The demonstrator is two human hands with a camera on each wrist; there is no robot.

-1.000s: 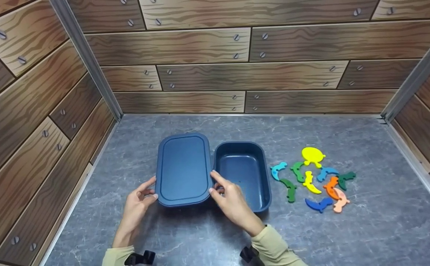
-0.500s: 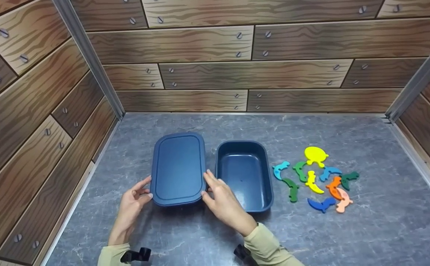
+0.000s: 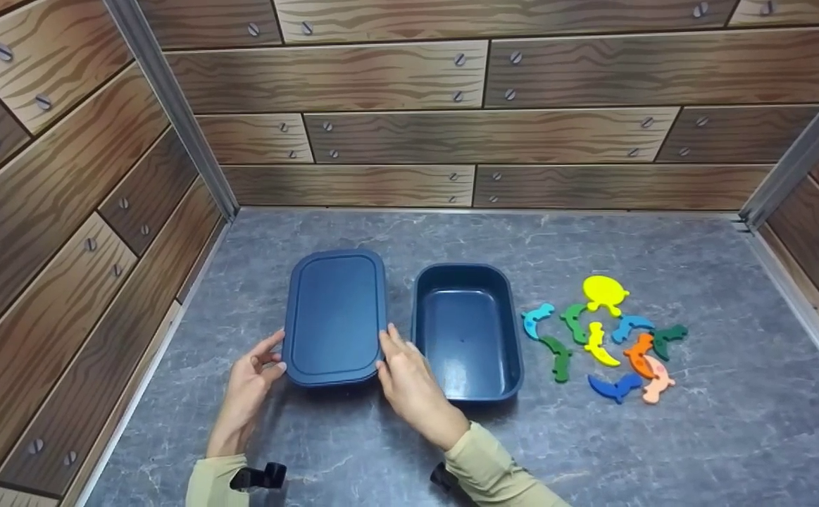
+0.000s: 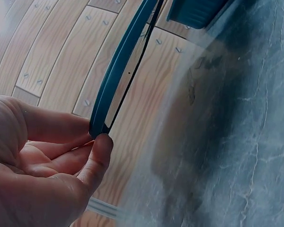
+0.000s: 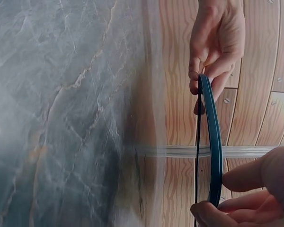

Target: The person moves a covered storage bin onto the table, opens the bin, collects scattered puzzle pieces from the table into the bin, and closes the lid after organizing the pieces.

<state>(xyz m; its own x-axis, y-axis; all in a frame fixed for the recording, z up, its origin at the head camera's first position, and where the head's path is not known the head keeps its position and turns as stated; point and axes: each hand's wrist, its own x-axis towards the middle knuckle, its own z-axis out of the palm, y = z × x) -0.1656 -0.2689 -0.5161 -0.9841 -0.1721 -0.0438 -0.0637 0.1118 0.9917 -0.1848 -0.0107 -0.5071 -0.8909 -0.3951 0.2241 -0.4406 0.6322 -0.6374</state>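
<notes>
A dark blue rectangular lid point(image 3: 335, 317) with rounded corners is held level between both hands, clear of the table in the wrist views. My left hand point(image 3: 248, 391) pinches its left edge near the front corner, thumb and fingers on either side of the rim point(image 4: 102, 111). My right hand point(image 3: 416, 391) pinches the opposite edge, its fingers on the lid's rim point(image 5: 214, 142). Directly right of the lid stands the matching blue box point(image 3: 467, 338), uncovered, with nothing visible inside. The right hand partly overlaps the box's left wall in the head view.
Several colourful flat animal-shaped pieces lie right of the box, among them a yellow round-bodied one point(image 3: 604, 292), an orange one point(image 3: 639, 355) and a dark blue one point(image 3: 615, 386). The grey marbled table point(image 3: 747, 429) is bordered by wood-patterned walls point(image 3: 381, 137).
Both hands have carried the lid leftward, so a gap has opened between it and the box. The box and the animal pieces have stayed in place as the head view shifted slightly.
</notes>
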